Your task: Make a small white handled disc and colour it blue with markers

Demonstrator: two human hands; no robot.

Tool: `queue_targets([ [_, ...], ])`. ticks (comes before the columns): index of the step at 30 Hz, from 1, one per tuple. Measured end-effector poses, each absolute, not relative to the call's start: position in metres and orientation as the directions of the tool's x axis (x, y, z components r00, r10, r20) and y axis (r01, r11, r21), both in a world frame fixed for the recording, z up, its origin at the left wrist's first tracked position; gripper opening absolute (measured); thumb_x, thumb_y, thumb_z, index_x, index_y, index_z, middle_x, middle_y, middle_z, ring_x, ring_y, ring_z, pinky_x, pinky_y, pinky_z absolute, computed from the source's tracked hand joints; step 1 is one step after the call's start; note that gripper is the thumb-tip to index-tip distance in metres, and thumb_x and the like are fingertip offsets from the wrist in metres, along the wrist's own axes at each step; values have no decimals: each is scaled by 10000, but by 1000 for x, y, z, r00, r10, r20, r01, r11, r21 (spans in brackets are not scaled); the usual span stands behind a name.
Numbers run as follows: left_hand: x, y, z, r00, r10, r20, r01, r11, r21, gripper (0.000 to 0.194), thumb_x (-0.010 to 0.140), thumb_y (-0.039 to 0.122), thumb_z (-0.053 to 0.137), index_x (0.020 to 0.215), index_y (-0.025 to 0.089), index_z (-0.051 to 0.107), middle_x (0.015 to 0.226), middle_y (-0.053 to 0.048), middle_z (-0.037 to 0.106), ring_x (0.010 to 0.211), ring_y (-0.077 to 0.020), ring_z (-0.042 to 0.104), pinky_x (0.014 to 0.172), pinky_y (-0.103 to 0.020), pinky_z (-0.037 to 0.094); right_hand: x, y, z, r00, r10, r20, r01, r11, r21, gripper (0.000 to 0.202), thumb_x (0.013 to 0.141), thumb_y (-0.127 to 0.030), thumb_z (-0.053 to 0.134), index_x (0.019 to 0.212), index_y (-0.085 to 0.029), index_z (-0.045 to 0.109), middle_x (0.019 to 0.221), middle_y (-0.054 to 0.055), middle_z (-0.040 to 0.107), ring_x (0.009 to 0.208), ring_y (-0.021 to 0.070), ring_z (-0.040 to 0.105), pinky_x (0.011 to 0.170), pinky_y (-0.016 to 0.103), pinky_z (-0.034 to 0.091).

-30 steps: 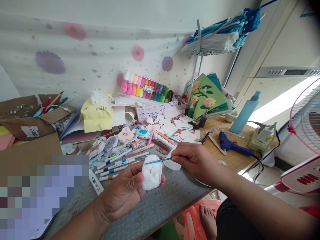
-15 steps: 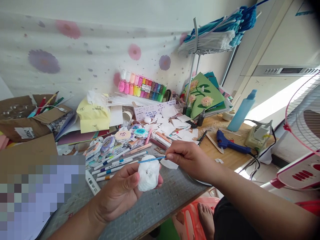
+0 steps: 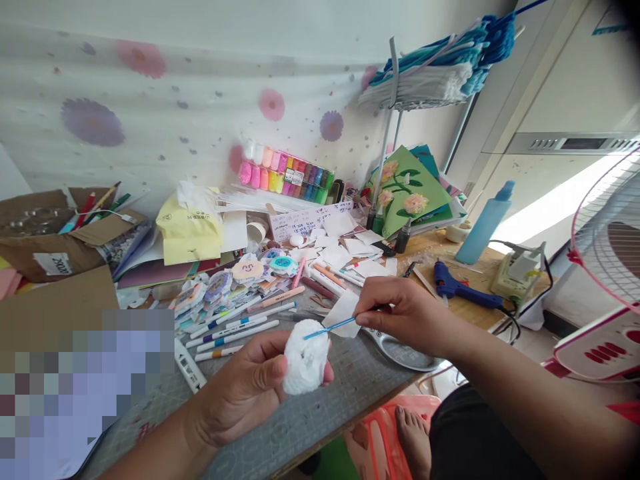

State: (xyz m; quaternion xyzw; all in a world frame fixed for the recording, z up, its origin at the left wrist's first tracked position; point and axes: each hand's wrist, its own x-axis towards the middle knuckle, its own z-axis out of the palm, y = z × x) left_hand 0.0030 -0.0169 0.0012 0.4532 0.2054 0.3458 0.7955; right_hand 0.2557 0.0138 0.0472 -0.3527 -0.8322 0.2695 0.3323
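In my left hand [image 3: 250, 387] sits a white, rounded, rough-surfaced lump [image 3: 306, 370], like soft modelling clay, held between thumb and fingers above the mat. My right hand [image 3: 393, 310] pinches a thin blue modelling tool [image 3: 333, 327] by its far end. The tool's flattened tip lies on the upper part of the lump's face. A small dark hollow shows near the middle of the lump. Below my right wrist, a round grey dish or plate [image 3: 410, 360] rests at the table edge, partly covered by the arm.
Several markers [image 3: 235, 333] and paper cutouts [image 3: 247, 269] lie behind my left hand. To the right are a blue glue gun [image 3: 463, 287], a blue bottle [image 3: 485, 227], a power strip [image 3: 517, 273] and a fan [image 3: 610, 233]. A cardboard box [image 3: 35, 240] stands left.
My right hand has drawn right, and the blue tool now slants with its tip on the lump rather than lying across its top. The lump has shifted slightly right and down.
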Motion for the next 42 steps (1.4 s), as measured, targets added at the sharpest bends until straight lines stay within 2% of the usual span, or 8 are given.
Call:
queue_targets([
  [6,3,-18,5,679,734,9,-413,372,831,462,729,424,772,1055,103,709,901,-109,728,874,-213,635,880,-324,430,284,24,44,-493,798,348,385,558,-735,238,853,-362,648,733,-159,685,705,34,612,673,146,566,651,273,449],
  [9,3,-16,6,678,735,19,-440,385,811,458,749,404,759,1083,96,702,913,-113,733,883,-216,644,886,-324,445,286,23,43,-425,828,365,325,517,-792,294,850,-437,637,747,-164,674,724,34,606,676,147,565,646,276,452],
  [11,3,-15,5,673,739,26,-455,385,803,433,756,402,752,1065,102,710,903,-116,733,882,-222,648,880,-334,459,278,19,43,-460,800,386,278,542,-793,314,866,-454,613,772,-162,679,745,44,616,692,151,574,660,283,460],
  [17,5,-16,4,660,751,11,-461,393,795,375,778,405,729,1016,115,727,883,-117,732,871,-231,654,875,-361,485,251,14,45,-572,687,448,254,668,-700,282,917,-385,562,797,-158,679,742,52,635,716,149,573,691,275,460],
  [23,4,-17,4,664,747,-1,-430,383,818,387,775,426,726,967,90,731,873,-119,727,853,-225,649,866,-342,478,243,16,48,-627,639,444,354,743,-569,244,922,-222,543,719,-162,664,662,21,609,658,136,543,673,271,417],
  [30,4,-16,5,673,740,-4,-416,383,825,383,763,436,734,928,90,736,851,-113,721,845,-226,640,857,-340,472,252,26,47,-642,637,426,357,741,-569,250,912,-306,574,749,-155,688,687,39,630,661,141,564,646,271,431],
  [36,2,-15,4,692,722,18,-473,435,766,462,773,429,727,1066,73,694,874,-110,707,869,-227,628,890,-360,468,267,31,45,-484,710,512,310,686,-659,329,903,-444,563,783,-159,676,719,48,611,692,156,565,672,296,447],
  [42,5,-17,4,693,720,27,-504,458,733,370,796,411,710,1022,118,715,878,-102,714,877,-221,638,893,-366,477,257,26,47,-620,591,516,241,770,-591,307,925,-383,549,777,-149,681,706,56,640,701,155,568,707,300,437],
])
